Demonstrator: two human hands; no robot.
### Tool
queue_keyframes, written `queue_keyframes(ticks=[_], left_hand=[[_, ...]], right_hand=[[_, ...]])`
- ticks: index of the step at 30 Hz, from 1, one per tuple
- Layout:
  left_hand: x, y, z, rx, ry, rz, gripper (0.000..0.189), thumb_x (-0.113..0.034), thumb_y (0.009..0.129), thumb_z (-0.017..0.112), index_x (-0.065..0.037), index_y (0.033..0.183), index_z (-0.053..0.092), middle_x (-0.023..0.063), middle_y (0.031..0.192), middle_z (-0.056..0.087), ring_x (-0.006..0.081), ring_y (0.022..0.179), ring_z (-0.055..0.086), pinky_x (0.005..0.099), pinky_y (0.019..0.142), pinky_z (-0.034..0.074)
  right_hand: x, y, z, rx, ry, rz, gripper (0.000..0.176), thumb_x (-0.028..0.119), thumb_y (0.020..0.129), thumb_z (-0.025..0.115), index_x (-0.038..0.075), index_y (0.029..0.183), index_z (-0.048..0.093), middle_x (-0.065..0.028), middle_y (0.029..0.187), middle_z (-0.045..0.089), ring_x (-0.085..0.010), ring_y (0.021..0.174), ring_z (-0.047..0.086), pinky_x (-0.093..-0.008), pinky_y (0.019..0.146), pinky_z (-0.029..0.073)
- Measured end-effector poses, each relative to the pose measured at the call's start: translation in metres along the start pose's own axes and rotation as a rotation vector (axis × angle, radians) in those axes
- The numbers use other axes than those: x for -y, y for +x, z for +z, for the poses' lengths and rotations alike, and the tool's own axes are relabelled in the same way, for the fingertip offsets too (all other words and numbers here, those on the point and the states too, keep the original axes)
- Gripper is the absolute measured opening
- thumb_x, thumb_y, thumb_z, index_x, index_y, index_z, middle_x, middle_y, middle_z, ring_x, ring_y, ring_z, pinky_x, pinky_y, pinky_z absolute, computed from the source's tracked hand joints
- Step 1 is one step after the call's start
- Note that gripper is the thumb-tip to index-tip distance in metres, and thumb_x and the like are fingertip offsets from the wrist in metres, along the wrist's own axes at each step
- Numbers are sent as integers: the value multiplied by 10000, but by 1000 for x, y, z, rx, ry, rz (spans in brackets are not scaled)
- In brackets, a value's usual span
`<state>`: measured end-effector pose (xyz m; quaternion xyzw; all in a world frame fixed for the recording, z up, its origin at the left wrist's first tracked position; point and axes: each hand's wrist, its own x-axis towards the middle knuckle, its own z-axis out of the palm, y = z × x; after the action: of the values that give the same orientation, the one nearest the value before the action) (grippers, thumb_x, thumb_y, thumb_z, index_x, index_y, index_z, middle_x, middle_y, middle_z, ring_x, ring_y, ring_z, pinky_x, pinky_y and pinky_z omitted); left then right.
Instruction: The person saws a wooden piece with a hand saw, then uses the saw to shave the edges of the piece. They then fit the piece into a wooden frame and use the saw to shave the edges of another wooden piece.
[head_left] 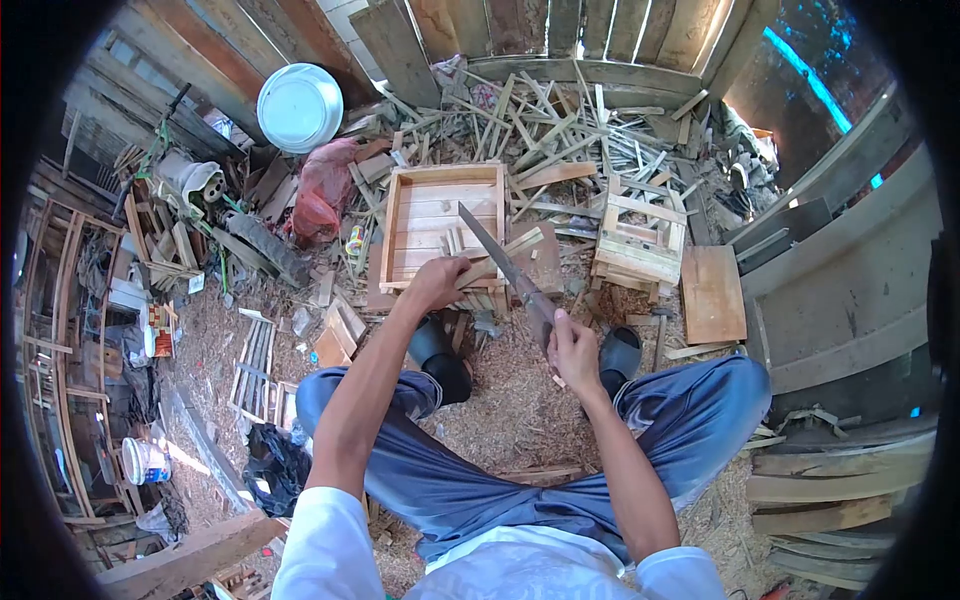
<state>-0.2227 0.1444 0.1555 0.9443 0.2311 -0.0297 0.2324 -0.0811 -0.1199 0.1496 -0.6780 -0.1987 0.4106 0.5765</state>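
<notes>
My right hand [574,350] is wrapped round the handle of a handsaw [497,257], whose blade points up and to the left. A light wooden strip [524,240] is gripped in my closed left hand [438,282], and the saw blade crosses over it. Just beyond my left hand sits a shallow wooden box [430,215], its slatted bottom showing. A few short sticks stand at the box's near side, partly hidden by my left hand.
A heap of wood offcuts [560,135] lies along the plank wall. On the right are a small wooden crate [640,240] and a flat board [713,295]. A white bucket [300,108] and a red plastic bag [323,190] are at back left. Sawdust covers the ground.
</notes>
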Motion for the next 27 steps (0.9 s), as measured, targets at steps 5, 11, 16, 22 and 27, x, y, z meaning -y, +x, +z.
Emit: queue_keyframes(ticks=[5,11,16,22,27], left_hand=[[9,7,-9,47,-140,-113,431,-139,677,769,-14,1065,632,208,990,676,369,959,643,417,840,512],[13,10,-10,-7,-303,-200,433,-109,744,711,3,1150,609,215,1059,664,338,996,642,392,872,501],[6,10,-8,-84,-272,-210,353,-194,808,651,10,1096,636,223,997,675,341,972,649,394,859,503],[-10,24,9,-299,-195,-372,421,-396,895,554,-5,921,707,269,880,672,423,882,647,442,794,514],[-23,45,28,-396,-60,-425,418,-363,909,517,-39,737,718,231,708,661,412,675,657,483,656,536]], right_hand=[[20,-9,21,-126,-394,-323,517,393,992,461,-38,771,643,-129,534,547,-233,488,546,-388,521,420],[12,-16,42,-92,-417,-360,448,339,980,489,-66,886,655,-214,572,534,-302,501,532,-436,538,406],[12,-25,58,-66,-393,-328,400,326,978,494,-35,909,653,-267,655,576,-427,606,599,-478,570,441],[16,-29,67,-48,-361,-234,398,332,982,494,-22,889,650,-224,603,558,-384,567,596,-445,546,433],[3,-17,49,-28,-319,-252,413,316,985,492,-40,826,630,-174,537,501,-280,496,545,-409,509,402]])
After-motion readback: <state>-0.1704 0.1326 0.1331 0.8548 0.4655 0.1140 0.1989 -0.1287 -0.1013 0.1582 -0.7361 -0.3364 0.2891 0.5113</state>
